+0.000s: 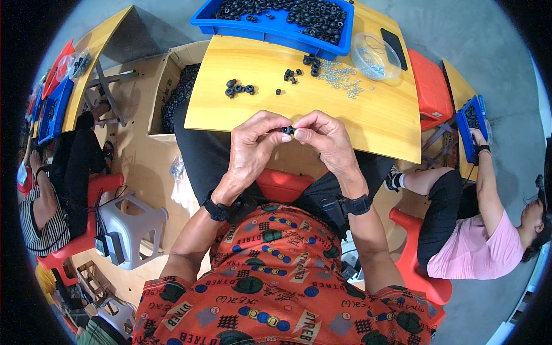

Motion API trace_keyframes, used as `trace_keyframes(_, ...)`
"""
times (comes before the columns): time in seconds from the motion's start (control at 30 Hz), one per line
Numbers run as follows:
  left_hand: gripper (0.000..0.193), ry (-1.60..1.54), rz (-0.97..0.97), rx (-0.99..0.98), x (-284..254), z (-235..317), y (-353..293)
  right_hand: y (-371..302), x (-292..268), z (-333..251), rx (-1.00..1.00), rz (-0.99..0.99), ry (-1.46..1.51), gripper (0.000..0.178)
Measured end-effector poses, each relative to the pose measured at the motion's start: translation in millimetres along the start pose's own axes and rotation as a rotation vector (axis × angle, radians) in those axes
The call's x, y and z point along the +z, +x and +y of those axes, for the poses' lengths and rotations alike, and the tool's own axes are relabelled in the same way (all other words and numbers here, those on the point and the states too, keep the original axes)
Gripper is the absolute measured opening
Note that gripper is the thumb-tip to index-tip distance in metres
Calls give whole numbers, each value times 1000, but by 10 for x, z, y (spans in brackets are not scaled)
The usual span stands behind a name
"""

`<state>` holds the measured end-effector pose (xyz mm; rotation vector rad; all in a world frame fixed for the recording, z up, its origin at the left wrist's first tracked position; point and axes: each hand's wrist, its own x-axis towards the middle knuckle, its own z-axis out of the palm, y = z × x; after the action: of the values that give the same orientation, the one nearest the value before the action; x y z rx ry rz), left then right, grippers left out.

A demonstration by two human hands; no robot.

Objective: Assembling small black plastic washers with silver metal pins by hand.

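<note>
My left hand (253,144) pinches a small black ring-shaped part (288,130) between thumb and forefinger, just off the near edge of the yellow table (322,123). Opposite it, my right hand (326,138) is closed in a pinch on the same part, fingertips nearly meeting the left ones. Anything smaller between the fingertips is hidden. Beyond my hands lie a cluster of black parts (238,88), a single black part (278,91) and a few more (292,75). Tiny silvery pieces (340,77) are scattered farther right.
A blue tray (270,31) of black parts stands at the far edge. Near it are a clear plastic bowl (368,69) and a dark phone-like slab (393,49). A cardboard box (158,103) of black parts stands left. Co-workers sit on both sides; one reaches into a blue tray (464,135).
</note>
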<state>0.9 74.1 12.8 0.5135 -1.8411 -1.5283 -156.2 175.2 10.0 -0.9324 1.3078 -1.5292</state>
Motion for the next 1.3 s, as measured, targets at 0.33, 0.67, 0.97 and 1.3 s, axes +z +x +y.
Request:
trace_keyframes(0.33,27,70,22,133,25,19,-17,-23,-24,55,221,-119,368,28)
trace_keyframes(0.67,28,172,9,184,12,-2,-6,-47,20,121,211,-120,487,35)
trace_keyframes(0.97,34,81,-33,128,14,-58,-9,-100,38,35,193,-112,429,32)
trace_keyframes(1.3,31,320,-149,307,-37,-10,51,-111,41,0,270,-121,377,32)
